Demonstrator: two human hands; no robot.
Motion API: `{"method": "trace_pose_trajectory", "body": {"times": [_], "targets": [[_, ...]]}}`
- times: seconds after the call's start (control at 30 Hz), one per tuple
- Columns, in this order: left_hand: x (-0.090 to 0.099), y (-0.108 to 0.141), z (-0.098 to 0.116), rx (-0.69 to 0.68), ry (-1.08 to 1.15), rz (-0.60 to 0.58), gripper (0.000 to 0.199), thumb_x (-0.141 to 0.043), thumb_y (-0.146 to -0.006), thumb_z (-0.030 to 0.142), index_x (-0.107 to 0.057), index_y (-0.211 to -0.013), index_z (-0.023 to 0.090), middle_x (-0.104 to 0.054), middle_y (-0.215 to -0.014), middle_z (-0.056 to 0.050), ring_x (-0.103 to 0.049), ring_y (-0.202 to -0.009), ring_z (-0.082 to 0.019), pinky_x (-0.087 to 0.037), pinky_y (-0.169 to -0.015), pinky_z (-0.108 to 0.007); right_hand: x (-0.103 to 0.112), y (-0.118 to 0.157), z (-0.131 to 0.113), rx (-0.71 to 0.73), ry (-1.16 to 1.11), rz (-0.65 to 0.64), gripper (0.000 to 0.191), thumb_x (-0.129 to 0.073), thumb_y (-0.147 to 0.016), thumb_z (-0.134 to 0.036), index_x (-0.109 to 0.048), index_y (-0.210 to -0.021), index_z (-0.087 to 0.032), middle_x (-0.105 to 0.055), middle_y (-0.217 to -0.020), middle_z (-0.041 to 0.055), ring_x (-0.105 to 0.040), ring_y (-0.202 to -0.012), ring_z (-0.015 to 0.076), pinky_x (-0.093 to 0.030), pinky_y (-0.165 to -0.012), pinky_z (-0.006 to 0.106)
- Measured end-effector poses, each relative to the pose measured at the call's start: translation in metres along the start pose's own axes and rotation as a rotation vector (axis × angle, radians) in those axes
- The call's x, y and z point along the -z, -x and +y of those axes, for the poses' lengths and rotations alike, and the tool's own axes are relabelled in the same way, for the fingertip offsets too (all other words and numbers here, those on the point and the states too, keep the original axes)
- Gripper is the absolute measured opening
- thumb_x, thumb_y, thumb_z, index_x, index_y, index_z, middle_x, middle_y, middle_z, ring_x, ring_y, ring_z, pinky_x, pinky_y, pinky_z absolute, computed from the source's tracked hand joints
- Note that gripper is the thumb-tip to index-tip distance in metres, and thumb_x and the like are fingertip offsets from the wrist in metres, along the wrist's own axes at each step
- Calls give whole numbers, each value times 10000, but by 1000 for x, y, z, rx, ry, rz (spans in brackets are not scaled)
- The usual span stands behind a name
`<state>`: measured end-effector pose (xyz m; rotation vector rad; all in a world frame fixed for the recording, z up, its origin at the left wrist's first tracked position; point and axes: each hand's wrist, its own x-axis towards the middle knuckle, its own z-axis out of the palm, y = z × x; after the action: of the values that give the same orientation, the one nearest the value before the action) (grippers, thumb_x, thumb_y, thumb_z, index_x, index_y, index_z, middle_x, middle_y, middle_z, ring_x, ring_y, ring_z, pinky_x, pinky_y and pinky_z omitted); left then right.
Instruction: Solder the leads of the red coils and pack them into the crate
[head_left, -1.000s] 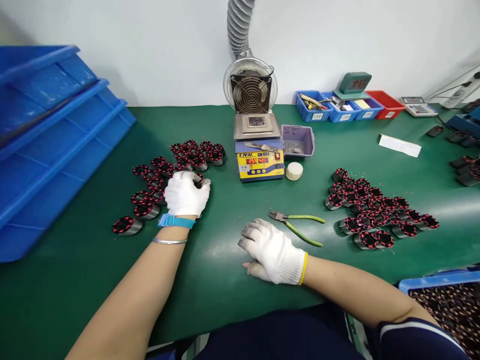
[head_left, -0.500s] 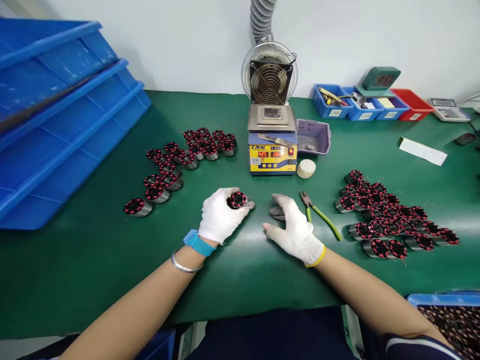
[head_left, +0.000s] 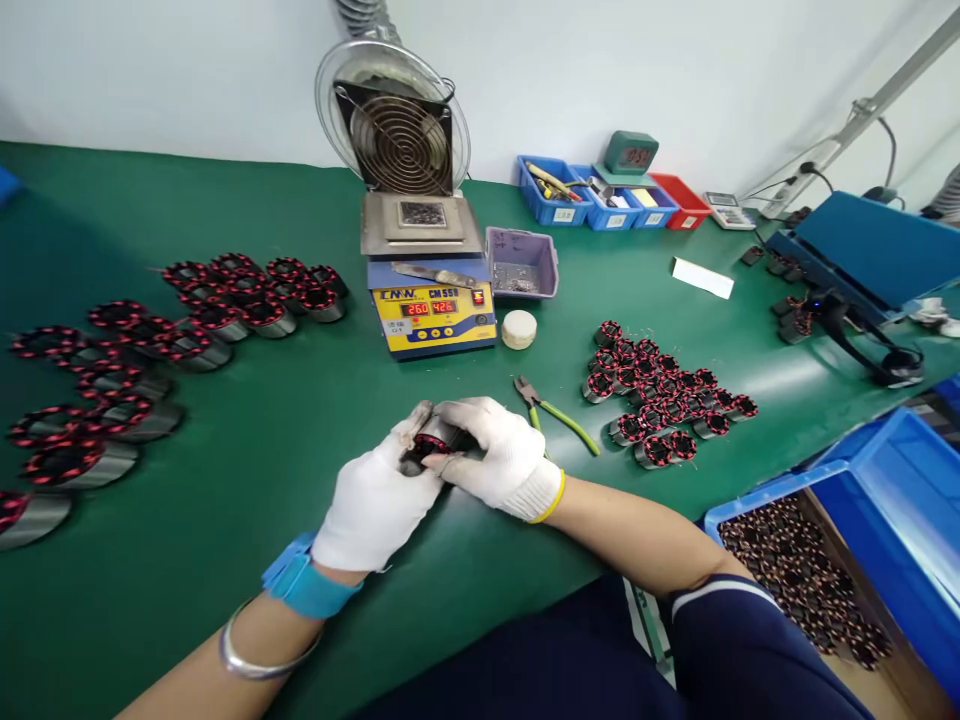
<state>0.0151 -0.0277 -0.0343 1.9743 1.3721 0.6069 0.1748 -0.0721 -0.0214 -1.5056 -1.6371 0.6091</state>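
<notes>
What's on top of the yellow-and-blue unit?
A metal block with greyish material in its opening sits on the unit; a flat tool lies in front. The block covers whatever is beneath it, and the material's depth can't be seen.

the gloved left hand (head_left: 381, 495) and right hand (head_left: 502, 452) curl close together, forearms (head_left: 637, 530) slanting in from either side.
</notes>
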Motion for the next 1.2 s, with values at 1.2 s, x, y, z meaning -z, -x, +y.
{"method": "trace_pose_trajectory", "body": {"times": [1.2], "targets": [[29, 6, 17, -38, 431, -169, 112, -601, -752, 274, -558, -760, 171, -576, -646, -2, -515, -557, -122, -420, -519, -233, 5, 2, 2, -45, -306, 159, 408, -711, -757, -342, -607, -1133, -223, -669, -1030, 57, -658, -865, 177, -556, -827, 353]]}}
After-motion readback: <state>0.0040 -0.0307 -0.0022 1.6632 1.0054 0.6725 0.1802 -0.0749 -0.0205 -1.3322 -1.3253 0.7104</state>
